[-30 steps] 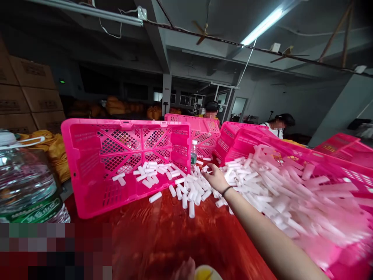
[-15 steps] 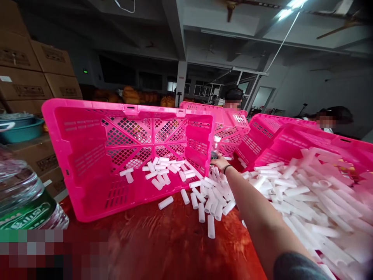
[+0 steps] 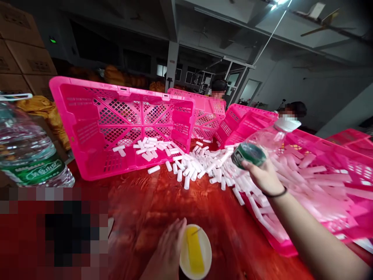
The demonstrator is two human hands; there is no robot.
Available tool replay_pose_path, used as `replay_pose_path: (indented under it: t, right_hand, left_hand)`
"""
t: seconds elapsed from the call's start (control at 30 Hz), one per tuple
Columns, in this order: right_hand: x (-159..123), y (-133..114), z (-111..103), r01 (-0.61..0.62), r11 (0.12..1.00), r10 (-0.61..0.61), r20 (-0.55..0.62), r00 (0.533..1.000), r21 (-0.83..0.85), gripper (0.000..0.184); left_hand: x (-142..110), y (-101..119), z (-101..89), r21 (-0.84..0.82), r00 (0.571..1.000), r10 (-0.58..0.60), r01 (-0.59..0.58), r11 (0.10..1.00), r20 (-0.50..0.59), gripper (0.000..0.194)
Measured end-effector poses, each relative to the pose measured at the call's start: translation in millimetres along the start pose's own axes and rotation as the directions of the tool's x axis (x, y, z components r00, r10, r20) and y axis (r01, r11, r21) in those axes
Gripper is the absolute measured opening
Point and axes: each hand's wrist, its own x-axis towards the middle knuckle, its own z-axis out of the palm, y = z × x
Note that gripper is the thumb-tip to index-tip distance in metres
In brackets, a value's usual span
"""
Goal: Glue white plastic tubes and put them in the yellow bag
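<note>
My right hand (image 3: 266, 175) grips a clear plastic bottle (image 3: 247, 154) with a dark green label and a white cap. The bottle is tilted above the pile of short white tubes (image 3: 198, 167), its cap end up and to the right. At the bottom centre my left hand (image 3: 167, 249), a little blurred, is closed against the left side of a pale round cup (image 3: 206, 249); its thumb is hidden. A flat yellow strip (image 3: 194, 251) and a thin dark stick show within the cup's rim.
A pink crate (image 3: 84, 171) lies on its side at left, with white tubes inside. Another pink crate (image 3: 284, 249) full of tubes is at right. A large water jug (image 3: 35, 155) stands at far left on the red table (image 3: 140, 210). Two people are behind the crates.
My right hand has drawn back from between the crates, lifting the bottle up and to the right. My left hand and the cup have come into view as the camera tilted.
</note>
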Motion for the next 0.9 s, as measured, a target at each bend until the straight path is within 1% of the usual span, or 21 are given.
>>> replay_pose_path:
  t: [0.03,0.07,0.1,0.13,0.17,0.2,0.23,0.27,0.3,0.37,0.4,0.43,0.47,0.5,0.63,0.7,0.8,0.9]
  right_hand:
    - [-25.3,-18.2,-11.8,0.004,0.995,0.005,0.092,0.996,-0.104,0.05]
    - [-49.1,-34.5,-21.8,0.017,0.976,0.028,0.204,0.979,-0.217,0.051]
    - [-70.4,-48.4,-30.1,0.047,0.938,0.068,0.314,0.947,-0.343,0.052]
    - [-88.8,-59.9,-36.5,0.102,0.876,0.116,0.412,0.904,-0.471,0.052]
    - [-103.8,-69.2,-41.3,0.183,0.787,0.169,0.491,0.855,-0.589,0.053]
    - [-115.2,-76.6,-44.4,0.284,0.673,0.216,0.549,0.808,-0.683,0.053]
    - [-123.2,-82.6,-46.0,0.394,0.544,0.248,0.591,0.768,-0.741,0.053]
    - [-128.1,-87.8,-46.1,0.5,0.411,0.262,0.624,0.736,-0.762,0.053]
    - [-130.5,-92.7,-44.9,0.59,0.284,0.261,0.653,0.711,-0.756,0.052]
    - [-130.0,-102.8,-39.3,0.701,0.069,0.251,0.692,0.677,-0.71,0.046]
    - [-128.3,-108.1,-35.1,0.726,-0.008,0.249,0.702,0.668,-0.688,0.044]
    - [-126.3,-113.5,-30.5,0.741,-0.059,0.255,0.708,0.659,-0.669,0.042]
    - [-124.4,-118.7,-25.5,0.752,-0.086,0.268,0.712,0.649,-0.653,0.041]
    - [-122.8,-123.3,-20.4,0.762,-0.095,0.282,0.717,0.637,-0.64,0.04]
    - [-119.1,-134.1,-3.2,0.803,-0.058,0.29,0.76,0.582,-0.593,0.034]
    - [-117.2,-135.8,2.1,0.82,-0.071,0.288,0.776,0.562,-0.568,0.032]
    - [-113.0,-137.9,7.1,0.837,-0.121,0.305,0.782,0.543,-0.534,0.03]
    - [-109.1,-140.4,10.1,0.842,-0.12,0.289,0.793,0.537,-0.527,0.03]
  left_hand:
    - [0.9,-0.9,0.9,0.003,1.0,0.017,-0.017,1.0,-0.001,0.117]
    - [1.5,-1.6,1.6,0.009,0.999,0.034,-0.034,0.999,-0.006,0.129]
    - [1.7,-2.0,1.9,0.016,0.999,0.048,-0.048,0.999,-0.013,0.136]
    - [1.7,-1.8,1.8,0.022,0.998,0.057,-0.057,0.998,-0.022,0.137]
    - [1.5,-1.1,1.5,0.028,0.998,0.059,-0.059,0.998,-0.033,0.135]
    - [1.0,0.2,0.9,0.031,0.998,0.058,-0.057,0.998,-0.04,0.132]
    - [0.5,1.8,0.1,0.035,0.997,0.058,-0.056,0.998,-0.044,0.129]
    - [0.0,3.7,-0.8,0.038,0.997,0.061,-0.059,0.998,-0.049,0.126]
    - [-0.6,5.7,-1.6,0.039,0.996,0.067,-0.065,0.997,-0.056,0.124]
    - [-1.6,9.2,-2.8,0.035,0.993,0.087,-0.084,0.996,-0.081,0.12]
    - [-2.0,10.5,-3.2,0.03,0.991,0.094,-0.092,0.995,-0.095,0.118]
    - [-2.3,11.5,-3.4,0.024,0.989,0.1,-0.098,0.995,-0.109,0.118]
    - [-2.4,12.2,-3.5,0.016,0.987,0.104,-0.103,0.995,-0.12,0.117]
    - [-2.4,12.7,-3.5,0.008,0.986,0.108,-0.107,0.994,-0.128,0.116]
    - [-2.5,13.5,-3.5,-0.021,0.982,0.112,-0.117,0.993,-0.154,0.114]
    - [-3.1,13.8,-3.7,-0.031,0.98,0.115,-0.121,0.992,-0.165,0.113]
    - [-4.4,14.1,-3.6,-0.046,0.976,0.119,-0.129,0.991,-0.183,0.11]
    - [-5.3,13.9,-3.1,-0.057,0.973,0.125,-0.139,0.989,-0.194,0.107]
